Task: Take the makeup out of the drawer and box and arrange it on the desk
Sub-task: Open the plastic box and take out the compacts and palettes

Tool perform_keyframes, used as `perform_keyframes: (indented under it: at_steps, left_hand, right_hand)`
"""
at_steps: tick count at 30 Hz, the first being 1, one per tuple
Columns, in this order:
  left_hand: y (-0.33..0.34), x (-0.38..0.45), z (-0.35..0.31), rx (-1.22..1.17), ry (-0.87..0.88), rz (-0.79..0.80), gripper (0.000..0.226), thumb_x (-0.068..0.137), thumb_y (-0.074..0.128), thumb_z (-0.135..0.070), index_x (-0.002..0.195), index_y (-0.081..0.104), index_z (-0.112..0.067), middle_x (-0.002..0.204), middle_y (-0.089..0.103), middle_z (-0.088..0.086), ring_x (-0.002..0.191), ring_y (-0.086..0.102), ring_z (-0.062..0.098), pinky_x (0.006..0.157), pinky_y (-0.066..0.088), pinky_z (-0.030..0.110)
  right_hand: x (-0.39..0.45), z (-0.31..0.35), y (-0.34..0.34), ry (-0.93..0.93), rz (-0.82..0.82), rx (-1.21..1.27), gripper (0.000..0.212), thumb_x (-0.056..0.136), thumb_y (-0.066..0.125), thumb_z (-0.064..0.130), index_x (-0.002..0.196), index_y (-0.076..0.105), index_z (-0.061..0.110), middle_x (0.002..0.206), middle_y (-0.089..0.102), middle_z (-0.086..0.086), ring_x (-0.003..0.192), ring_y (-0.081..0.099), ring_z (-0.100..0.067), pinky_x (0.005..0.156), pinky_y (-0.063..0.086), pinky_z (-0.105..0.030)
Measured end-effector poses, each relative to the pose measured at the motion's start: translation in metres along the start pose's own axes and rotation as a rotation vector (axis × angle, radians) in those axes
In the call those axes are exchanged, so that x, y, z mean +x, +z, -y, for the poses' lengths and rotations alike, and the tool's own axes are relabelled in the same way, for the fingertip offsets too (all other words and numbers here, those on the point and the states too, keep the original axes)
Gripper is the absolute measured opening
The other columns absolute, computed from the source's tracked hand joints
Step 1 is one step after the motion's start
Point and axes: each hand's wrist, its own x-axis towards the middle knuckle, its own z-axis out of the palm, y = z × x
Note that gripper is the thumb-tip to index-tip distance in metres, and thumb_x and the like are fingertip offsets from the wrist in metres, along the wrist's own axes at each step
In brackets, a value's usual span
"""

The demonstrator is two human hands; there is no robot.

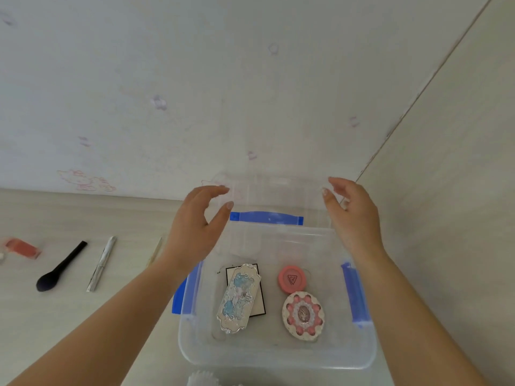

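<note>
Two hands are raised over the clear box (278, 355): we find the left hand (195, 224) and right hand (354, 215) gripping the side edges of its transparent lid (274, 196), fingers curled round it. Below and between our wrists, inside the box, lie an ornate blue palette (239, 298), a coral round compact (292, 279) and a pink oval compact (303, 316). Left of the left hand, on the tabletop (55, 316), lie a black brush (60, 267) and a silver tube (101, 263).
</note>
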Motion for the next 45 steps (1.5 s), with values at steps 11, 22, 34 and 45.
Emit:
perform_keyframes:
  at_steps: [11, 22, 34, 45]
  left_hand:
    - [0.043, -0.051, -0.003, 0.199, -0.099, 0.494, 0.037, 0.085, 0.065, -0.031, 0.121, 0.057, -0.025, 0.119, 0.057, -0.006, 0.110, 0.055, 0.008, 0.094, 0.045, 0.026]
    - [0.073, -0.060, 0.029, 0.705, -0.306, 0.737, 0.080, 0.072, 0.072, -0.047, 0.135, 0.032, -0.017, 0.129, 0.042, 0.010, 0.120, 0.045, 0.030, 0.089, 0.044, 0.039]
    - [0.079, -0.059, 0.031, 0.808, -0.353, 0.726, 0.083, 0.069, 0.076, -0.050, 0.127, 0.039, -0.004, 0.125, 0.038, 0.012, 0.113, 0.049, 0.028, 0.085, 0.046, 0.034]
    - [0.082, -0.060, 0.029, 0.709, -0.287, 0.701, 0.080, 0.069, 0.081, -0.035, 0.123, 0.029, -0.007, 0.118, 0.046, 0.013, 0.102, 0.059, 0.031, 0.078, 0.049, 0.035]
  right_hand:
    - [-0.064, -0.008, 0.007, -0.040, 0.321, -0.288, 0.010, 0.088, 0.059, 0.025, 0.093, 0.067, 0.025, 0.089, 0.067, 0.012, 0.085, 0.062, -0.010, 0.080, 0.049, -0.028]
    - [-0.079, -0.032, 0.045, -0.020, 0.940, -1.182, 0.021, 0.086, 0.055, 0.030, 0.074, 0.050, 0.014, 0.067, 0.044, 0.002, 0.069, 0.051, -0.019, 0.049, 0.031, -0.024]
    - [-0.073, -0.047, 0.062, -0.045, 1.071, -1.292, 0.036, 0.082, 0.057, 0.044, 0.108, 0.061, 0.019, 0.070, 0.047, 0.004, 0.088, 0.059, -0.020, 0.069, 0.040, -0.028]
    - [-0.075, -0.055, 0.063, 0.075, 0.971, -1.051, 0.061, 0.077, 0.067, 0.045, 0.122, 0.045, 0.010, 0.103, 0.062, -0.003, 0.096, 0.062, -0.024, 0.067, 0.044, -0.029]
